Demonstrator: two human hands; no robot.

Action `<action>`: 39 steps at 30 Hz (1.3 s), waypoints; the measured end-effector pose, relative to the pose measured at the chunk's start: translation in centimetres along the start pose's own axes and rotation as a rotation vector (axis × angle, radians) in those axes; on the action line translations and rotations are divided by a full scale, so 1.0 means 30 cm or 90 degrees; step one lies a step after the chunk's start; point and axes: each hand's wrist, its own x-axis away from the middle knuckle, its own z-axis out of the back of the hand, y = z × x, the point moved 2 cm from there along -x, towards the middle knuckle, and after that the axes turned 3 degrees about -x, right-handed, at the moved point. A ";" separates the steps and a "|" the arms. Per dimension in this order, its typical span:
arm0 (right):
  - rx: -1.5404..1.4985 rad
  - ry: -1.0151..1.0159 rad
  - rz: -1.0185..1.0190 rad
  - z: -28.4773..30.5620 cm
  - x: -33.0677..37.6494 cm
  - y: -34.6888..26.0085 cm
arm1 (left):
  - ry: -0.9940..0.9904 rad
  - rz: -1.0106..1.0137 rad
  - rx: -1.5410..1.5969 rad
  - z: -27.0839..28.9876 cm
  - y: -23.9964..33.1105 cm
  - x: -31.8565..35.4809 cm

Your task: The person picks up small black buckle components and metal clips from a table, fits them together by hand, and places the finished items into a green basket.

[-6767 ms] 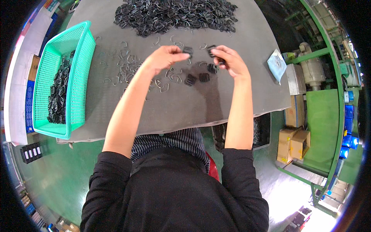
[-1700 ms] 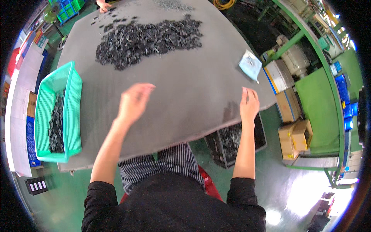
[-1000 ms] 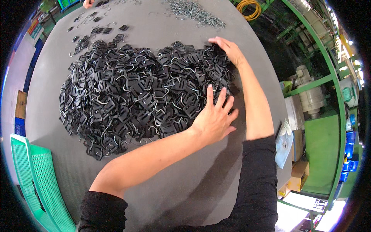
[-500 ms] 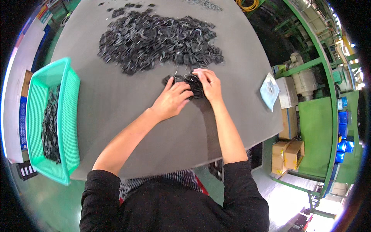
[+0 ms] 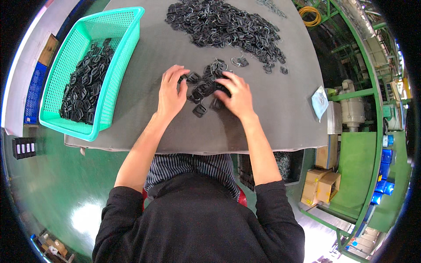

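Hands have moved apart since 0.5 s ago, and the small cluster of black buckles point(image 5: 204, 90) between them has gone from a tight clump to a looser spread. Head view has shifted too, so don't read the basket's new place in frame as a move.

Now: cluster lies on the gray table point(image 5: 144, 87), on the near side of the main pile point(image 5: 223, 24), with a narrow strip of bare top between. 1 stray buckle with a wire hook point(image 5: 240, 62) sits far-right of the cluster. 1 more buckle point(image 5: 200, 110) lies at its near edge, flat.

Left hand point(image 5: 172, 94): at the cluster's left side, fingers bent, thumb apart, a buckle at the fingertips; can't tell if it's pinched or just touched. Right hand point(image 5: 239, 96): blurred, over the right side, fingers and thumb around black pieces; can't tell if it grips any.

Green basket point(image 5: 116, 74) stands on the left, part filled with similar black pieces point(image 5: 87, 87).

Handling, my judgement: use light fingertips, spread sideways rather than press down. Hooks likely snag neighbors, so ease pieces apart instead of yanking. Keep the 2 hands on opposite sides so nothing skids back into the pile. Watch the near buckle; a wrist could sweep it toward the edge.
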 end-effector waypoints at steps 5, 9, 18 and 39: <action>-0.118 0.208 -0.178 0.153 0.043 0.196 | -0.101 -0.022 0.005 -0.111 0.043 -0.108; -0.471 0.187 -0.405 0.238 -0.016 0.253 | -0.203 -0.143 -0.130 -0.269 0.054 -0.144; 0.068 0.115 -0.197 0.009 -0.226 0.337 | -0.308 0.293 0.180 -0.148 -0.120 -0.300; -0.197 -0.003 -0.172 -0.032 -0.315 0.287 | -0.408 0.445 0.487 0.078 -0.199 -0.309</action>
